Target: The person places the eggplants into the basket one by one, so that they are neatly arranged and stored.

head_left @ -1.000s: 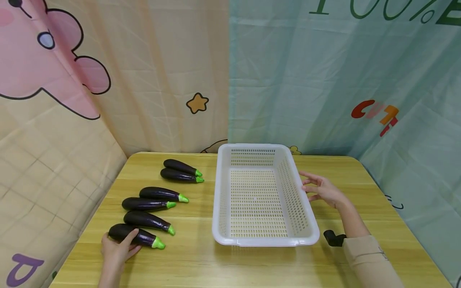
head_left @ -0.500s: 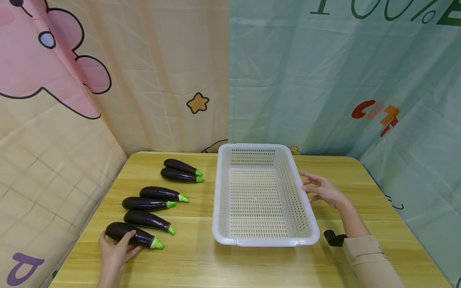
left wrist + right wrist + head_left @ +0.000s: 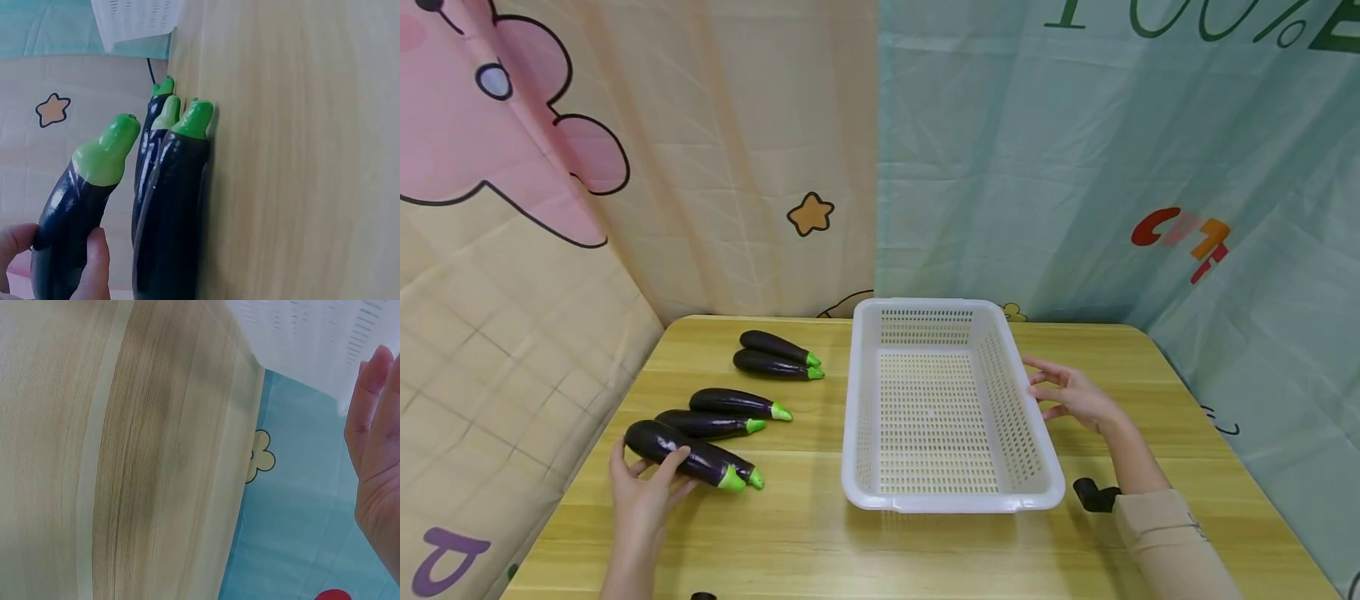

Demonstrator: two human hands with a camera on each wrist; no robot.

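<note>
While the left hand [image 3: 643,492] curls its fingers and thumb around one eggplant [image 3: 681,452], that eggplant is raised off the wooden table [image 3: 805,533], its green cap pointing toward the white basket [image 3: 951,500]. From the left wrist view the held eggplant [image 3: 84,200] hangs clear of the tabletop, with a thumb tip pressed against its dark skin.

I count six eggplants in all: the one in the hand, three lying close together just beyond it, and two more side by side farther back. Of the near three, one [image 3: 737,471] is mostly hidden behind the lifted one, another [image 3: 707,423] lies just past it, and the third [image 3: 737,404] sits behind that. The far pair [image 3: 775,358] lie touching each other near the basket's left wall.

One basket stands in the middle of the table. The right hand [image 3: 1071,393] is at its right wall, fingers spread and relaxed, their tips at or just beside the rim, gripping nothing.
</note>
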